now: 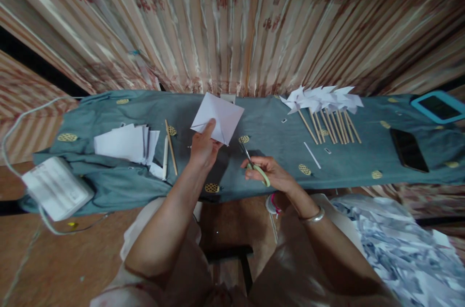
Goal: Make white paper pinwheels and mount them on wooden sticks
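Observation:
My left hand (204,148) pinches a white square of paper (218,115) by its near corner, thumb on top, above the cloth-covered table. Cut or fold lines run in from the paper's corners. In my right hand (271,171) is a pair of scissors (258,171) with pale green handles, its blades pointing up and left, apart from the paper. Left of the hands lie a thin wooden stick (170,146), a white pen-like tool (165,157) and a stack of white paper pieces (121,144). On the right, several paper pinwheels (323,99) on wooden sticks lie in a row.
A white box-shaped device (58,188) with a cable stands at the left end of the table (269,128). To the right are a thin white strip (312,154), a dark phone (409,150) and a blue-framed tablet (438,107). A striped curtain (232,26) hangs behind; a heap of papers (407,249) lies lower right.

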### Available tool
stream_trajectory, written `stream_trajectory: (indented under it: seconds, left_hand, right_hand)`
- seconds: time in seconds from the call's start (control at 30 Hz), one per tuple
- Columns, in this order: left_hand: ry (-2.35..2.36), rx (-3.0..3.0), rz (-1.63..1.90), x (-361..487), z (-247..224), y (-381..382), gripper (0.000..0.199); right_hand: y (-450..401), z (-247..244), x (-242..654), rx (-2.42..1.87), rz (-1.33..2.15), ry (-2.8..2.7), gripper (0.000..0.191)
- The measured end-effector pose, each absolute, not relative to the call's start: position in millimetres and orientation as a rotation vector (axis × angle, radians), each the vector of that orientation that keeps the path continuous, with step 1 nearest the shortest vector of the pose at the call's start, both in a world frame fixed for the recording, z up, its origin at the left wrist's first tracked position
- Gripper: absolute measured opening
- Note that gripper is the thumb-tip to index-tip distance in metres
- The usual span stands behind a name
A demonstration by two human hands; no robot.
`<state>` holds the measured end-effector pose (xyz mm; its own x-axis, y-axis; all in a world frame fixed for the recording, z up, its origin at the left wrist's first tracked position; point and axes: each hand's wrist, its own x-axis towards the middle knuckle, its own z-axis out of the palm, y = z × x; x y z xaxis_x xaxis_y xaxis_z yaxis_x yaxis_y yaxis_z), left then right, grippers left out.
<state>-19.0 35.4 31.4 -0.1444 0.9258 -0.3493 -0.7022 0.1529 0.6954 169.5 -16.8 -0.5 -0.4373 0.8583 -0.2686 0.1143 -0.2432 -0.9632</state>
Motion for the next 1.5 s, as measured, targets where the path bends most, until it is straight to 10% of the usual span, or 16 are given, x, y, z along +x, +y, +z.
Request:
stream_trajectory:
  seconds: [0.37,1.5]
  left_hand:
    - [1.057,0.654,1.299,4.2,10.7,21.0,0.026]
    - [1.326,1.043,0.903,-8.0,-10.0,3.4,0.039]
  right_hand:
    - [12.6,-0.2,189.4,-1.172,1.302,-0.994,0.048]
    - [35.2,8.2,174.7,-1.152,1.39,-0.985,0.044]
